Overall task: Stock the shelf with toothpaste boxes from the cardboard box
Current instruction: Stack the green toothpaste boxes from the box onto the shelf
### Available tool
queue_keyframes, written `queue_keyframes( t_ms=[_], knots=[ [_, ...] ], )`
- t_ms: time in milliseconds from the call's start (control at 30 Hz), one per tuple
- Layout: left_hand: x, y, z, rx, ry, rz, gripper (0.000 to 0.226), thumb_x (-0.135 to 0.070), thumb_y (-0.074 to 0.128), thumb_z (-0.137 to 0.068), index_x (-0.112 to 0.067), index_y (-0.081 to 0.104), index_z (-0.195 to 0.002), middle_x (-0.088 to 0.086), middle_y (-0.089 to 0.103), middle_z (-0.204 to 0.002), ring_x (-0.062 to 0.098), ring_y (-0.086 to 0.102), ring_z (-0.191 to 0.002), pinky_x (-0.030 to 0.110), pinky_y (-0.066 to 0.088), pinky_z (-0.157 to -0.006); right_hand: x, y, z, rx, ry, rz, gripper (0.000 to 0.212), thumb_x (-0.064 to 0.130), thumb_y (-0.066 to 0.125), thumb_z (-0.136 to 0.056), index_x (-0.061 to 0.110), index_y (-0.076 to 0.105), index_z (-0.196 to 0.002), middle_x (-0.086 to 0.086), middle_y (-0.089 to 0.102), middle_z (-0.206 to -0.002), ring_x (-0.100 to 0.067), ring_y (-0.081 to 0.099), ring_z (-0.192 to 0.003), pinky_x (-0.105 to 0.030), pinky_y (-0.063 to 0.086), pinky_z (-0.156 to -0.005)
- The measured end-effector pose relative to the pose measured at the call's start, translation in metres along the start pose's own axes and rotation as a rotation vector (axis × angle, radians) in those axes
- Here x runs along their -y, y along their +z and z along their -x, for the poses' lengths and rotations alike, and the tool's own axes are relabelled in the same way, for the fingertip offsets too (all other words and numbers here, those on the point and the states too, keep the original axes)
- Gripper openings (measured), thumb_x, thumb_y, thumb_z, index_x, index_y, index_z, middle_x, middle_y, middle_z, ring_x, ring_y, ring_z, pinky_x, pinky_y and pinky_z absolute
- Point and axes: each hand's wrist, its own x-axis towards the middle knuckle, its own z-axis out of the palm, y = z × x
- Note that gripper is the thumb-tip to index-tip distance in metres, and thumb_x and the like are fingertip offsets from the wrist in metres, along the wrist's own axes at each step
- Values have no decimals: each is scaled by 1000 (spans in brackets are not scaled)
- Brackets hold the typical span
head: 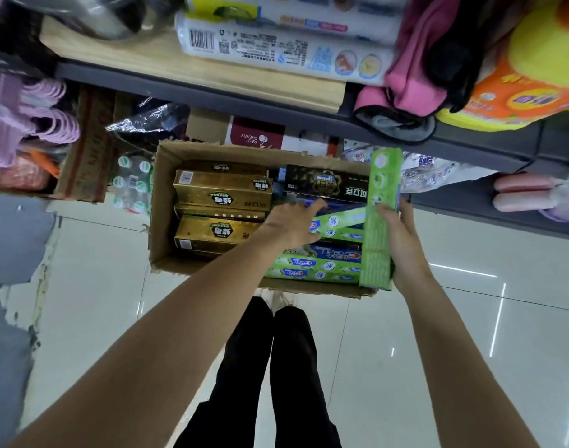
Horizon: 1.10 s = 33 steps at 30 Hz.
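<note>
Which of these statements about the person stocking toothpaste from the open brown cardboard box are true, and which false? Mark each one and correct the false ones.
1. The right hand holds a long green toothpaste box. True.
2. The left hand rests on the wooden shelf board. False: it reaches into the open brown cardboard box, over the green and blue toothpaste boxes.
3. Gold toothpaste boxes lie in the left part of the cardboard box. True.
4. The cardboard box stands on the wooden shelf board. False: it sits on the glossy tiled floor, below the shelf board.
5. A black toothpaste box lies in the cardboard box. True.
</note>
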Motion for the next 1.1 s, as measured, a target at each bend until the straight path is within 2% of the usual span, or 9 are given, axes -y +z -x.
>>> queue_keyframes(
  t_ms=[167, 233, 300, 433, 533, 700, 867, 967, 1100],
  knots=[
    [11, -53, 120, 14, -153, 943, 53, -30, 64, -89, -29, 34, -133, 0, 62, -116, 15, 64, -89, 27, 54, -78, 31, -4, 64, 114, -23, -103, 23, 34, 37, -101, 29, 49, -119, 9, 69, -98, -12, 66, -94, -39, 53, -82],
    [5, -77, 183, -141, -264, 1306, 41, -16, 63, -90, -25, 41, -123, 0, 63, -106, 14, 63, -88, 21, 51, -75, 55, 2, 98, 184, -42, -68, 19, 27, 42, -100, 35, 54, -112, 5, 66, -105, -15, 64, -94, -38, 53, -80],
    [-5, -96, 238, -326, -339, 1472, 36, -14, 65, -87, -24, 50, -118, 1, 66, -103, 21, 64, -91, 30, 50, -80, 81, 15, 135, 266, -70, -23, 24, 22, 48, -97, 38, 53, -115, 0, 63, -111, -15, 64, -91, -38, 54, -78],
    [-32, -133, 312, -542, -333, 1551, 42, -34, 70, -75, -26, 51, -112, 2, 67, -108, 21, 65, -98, 37, 49, -88, 124, 60, 206, 490, -106, 59, 39, 17, 59, -92, 39, 45, -121, -6, 61, -106, -12, 64, -84, -38, 51, -73],
    [-42, -154, 341, -667, -290, 1619, 44, -25, 71, -82, -17, 47, -118, 9, 63, -121, 24, 63, -108, 39, 49, -94, 139, 98, 239, 544, -186, 190, 64, 24, 67, -86, 36, 30, -137, -3, 62, -112, -15, 65, -93, -44, 54, -83],
    [-21, -173, 374, -748, -293, 1553, 64, -16, 83, -67, -21, 41, -115, 1, 68, -104, 14, 69, -88, 32, 57, -76, 154, 151, 267, 497, -454, 478, 84, 43, 69, -80, 31, 16, -144, 4, 62, -122, -15, 61, -106, -36, 47, -95],
    [36, -194, 403, -736, -223, 1461, 79, -18, 90, -52, -29, 40, -112, -2, 67, -105, 12, 68, -89, 27, 56, -75, 179, 198, 282, 653, -382, 418, 71, 46, 57, -88, 38, 11, -142, -1, 66, -109, -22, 70, -89, -44, 59, -74],
    [89, -210, 424, -624, -145, 1403, 87, -20, 90, -49, -31, 38, -118, -6, 67, -106, 8, 69, -89, 25, 56, -75, 217, 221, 280, 744, -314, 336, 73, 25, 60, -90, 38, 13, -145, -1, 60, -115, -21, 71, -89, -40, 60, -70],
    [158, -243, 445, -457, -24, 1259, 74, -4, 83, -67, -36, 38, -116, -9, 65, -107, -2, 67, -83, 15, 51, -70, 262, 261, 269, 807, -451, 583, 74, -1, 70, -78, 30, 38, -136, -14, 45, -130, -16, 68, -87, -33, 60, -69]
  ],
)
